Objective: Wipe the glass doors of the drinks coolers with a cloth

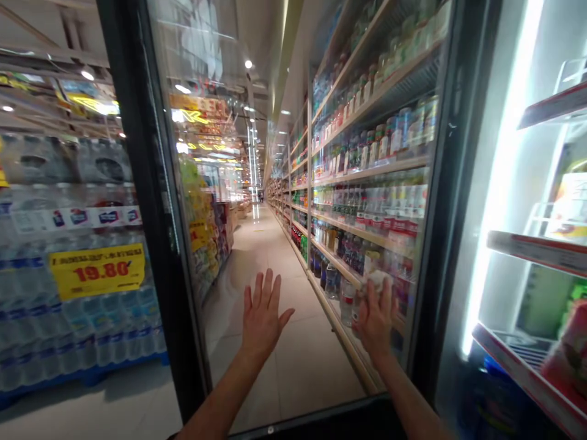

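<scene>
While the left hand (263, 315) steadies the glass door (275, 153), fingers apart, the right hand (376, 321), fingers clamped on a cloth (378, 282), should wipe in overlapping passes.

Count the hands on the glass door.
2. The left hand lies flat on the glass door, fingers spread; the right hand presses a white cloth against it, nearer the right frame.

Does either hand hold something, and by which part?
Right hand clutches a white wad, perhaps cloth, by its lower part; left hand lies open on glass door.
</scene>
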Demonstrator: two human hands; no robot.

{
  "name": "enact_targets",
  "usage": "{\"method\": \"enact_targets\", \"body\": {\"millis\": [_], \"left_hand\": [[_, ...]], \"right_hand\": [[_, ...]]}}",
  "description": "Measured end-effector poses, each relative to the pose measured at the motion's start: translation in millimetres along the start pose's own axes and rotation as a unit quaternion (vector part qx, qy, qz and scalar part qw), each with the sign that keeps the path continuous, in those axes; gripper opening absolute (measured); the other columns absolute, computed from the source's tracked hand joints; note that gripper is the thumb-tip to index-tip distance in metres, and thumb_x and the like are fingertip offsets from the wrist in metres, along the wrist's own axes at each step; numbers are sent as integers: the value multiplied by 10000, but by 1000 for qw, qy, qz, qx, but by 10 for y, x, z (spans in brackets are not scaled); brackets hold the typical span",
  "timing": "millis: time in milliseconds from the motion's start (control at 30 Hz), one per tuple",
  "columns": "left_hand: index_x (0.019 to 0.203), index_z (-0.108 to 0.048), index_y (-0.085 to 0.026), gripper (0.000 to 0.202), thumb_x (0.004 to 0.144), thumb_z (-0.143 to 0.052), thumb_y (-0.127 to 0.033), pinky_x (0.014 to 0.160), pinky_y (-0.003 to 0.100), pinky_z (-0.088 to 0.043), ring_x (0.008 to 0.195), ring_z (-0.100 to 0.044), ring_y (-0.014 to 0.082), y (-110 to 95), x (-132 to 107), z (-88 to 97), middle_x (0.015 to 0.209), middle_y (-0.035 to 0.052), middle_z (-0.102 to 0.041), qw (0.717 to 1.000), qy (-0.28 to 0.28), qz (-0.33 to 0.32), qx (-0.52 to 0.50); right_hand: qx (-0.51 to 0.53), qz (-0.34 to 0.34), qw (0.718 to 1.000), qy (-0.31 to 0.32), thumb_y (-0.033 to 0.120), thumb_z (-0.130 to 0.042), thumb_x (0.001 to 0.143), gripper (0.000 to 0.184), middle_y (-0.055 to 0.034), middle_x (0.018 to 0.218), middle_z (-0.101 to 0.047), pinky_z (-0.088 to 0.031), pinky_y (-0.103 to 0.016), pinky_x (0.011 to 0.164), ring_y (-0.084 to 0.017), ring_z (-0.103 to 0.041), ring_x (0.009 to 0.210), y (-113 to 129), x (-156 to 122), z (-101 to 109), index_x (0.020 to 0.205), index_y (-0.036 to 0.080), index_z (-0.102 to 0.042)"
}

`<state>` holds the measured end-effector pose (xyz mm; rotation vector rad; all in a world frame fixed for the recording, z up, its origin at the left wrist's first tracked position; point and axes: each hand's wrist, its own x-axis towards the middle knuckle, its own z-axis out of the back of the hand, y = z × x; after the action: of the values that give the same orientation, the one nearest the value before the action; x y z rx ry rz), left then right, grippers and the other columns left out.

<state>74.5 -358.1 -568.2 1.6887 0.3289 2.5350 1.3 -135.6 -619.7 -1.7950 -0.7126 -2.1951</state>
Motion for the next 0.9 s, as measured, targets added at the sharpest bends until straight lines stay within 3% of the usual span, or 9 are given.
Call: {"method": "enact_targets", "body": {"millis": [67, 233, 400, 433, 567, 600, 700, 767, 900], "left_hand": [[1348, -357, -115, 618, 828, -522, -405, 1087, 508, -199, 1368, -175, 286, -4, -6, -3, 1407, 179, -353, 1000, -4, -3, 7], [1382, -296, -132, 658, 831, -517, -416, 1079, 519, -214, 1366, -176, 290, 4, -20, -32, 1413, 176, -342, 1000, -14, -3, -3], [1388, -289, -142, 642, 843, -500, -409, 1083, 518, -204, 1360, -201, 287, 16, -26, -56, 1404, 174, -358, 999, -30, -7, -13], [1389, -285, -140, 643, 845, -498, -406, 1083, 518, -203, 1360, -200, 288, 17, -27, -58, 1404, 175, -357, 999, -31, -8, -11], [1395, -271, -132, 650, 846, -497, -399, 1085, 513, -202, 1363, -189, 287, 22, -34, -63, 1410, 177, -348, 999, -36, -13, -5], [1396, -268, -133, 652, 846, -497, -400, 1084, 512, -206, 1363, -189, 288, 24, -36, -63, 1410, 176, -348, 999, -39, -16, -4], [1403, -250, -137, 655, 851, -489, -396, 1079, 517, -215, 1362, -190, 290, 27, -38, -63, 1410, 176, -348, 999, -43, -18, -4], [1407, -239, -136, 651, 856, -477, -390, 1077, 522, -216, 1361, -195, 291, 27, -38, -62, 1410, 178, -347, 999, -42, -17, -10], [1403, -251, -129, 641, 860, -465, -394, 1075, 525, -217, 1359, -199, 298, 35, -44, -69, 1412, 183, -340, 999, -36, -21, -6]], "right_hand": [[-5, -27, 1000, 2, 156, -424, 858, 593, -150, 1510, -60, -275, -602, 992, -342, -179, 1359, -7, -20, 19, 1415, 254, -248], [49, 187, 974, 121, 119, -463, 816, 531, -41, 1501, -187, -215, -544, 1062, -279, -258, 1343, 87, -45, 15, 1295, 347, -441], [-11, -39, 999, -24, 185, -386, 869, 555, -148, 1507, -91, -257, -608, 997, -328, -183, 1359, -208, 238, -12, 1408, 239, -266], [-12, -39, 999, -25, 193, -389, 868, 568, -152, 1509, -71, -268, -602, 994, -333, -161, 1364, -238, 283, -12, 1416, 225, -245], [0, 115, 992, 57, 195, -439, 845, 547, -79, 1511, -131, -236, -549, 1044, -294, -200, 1359, -291, 443, -17, 1373, 291, -332], [-6, 106, 993, 49, 201, -431, 852, 536, -77, 1505, -156, -225, -558, 1045, -289, -212, 1356, -311, 501, -24, 1369, 299, -336], [-20, -47, 998, -43, 229, -362, 884, 549, -149, 1497, -137, -248, -609, 1002, -316, -190, 1357, -349, 686, -51, 1418, 240, -233], [-13, -75, 995, -66, 237, -361, 885, 592, -179, 1501, -71, -268, -614, 985, -338, -133, 1367, -313, 748, -61, 1439, 207, -154], [5, 142, 989, 28, 219, -438, 859, 641, -94, 1516, -84, -238, -559, 1039, -302, -161, 1369, -266, 764, -40, 1429, 311, -161]]}}
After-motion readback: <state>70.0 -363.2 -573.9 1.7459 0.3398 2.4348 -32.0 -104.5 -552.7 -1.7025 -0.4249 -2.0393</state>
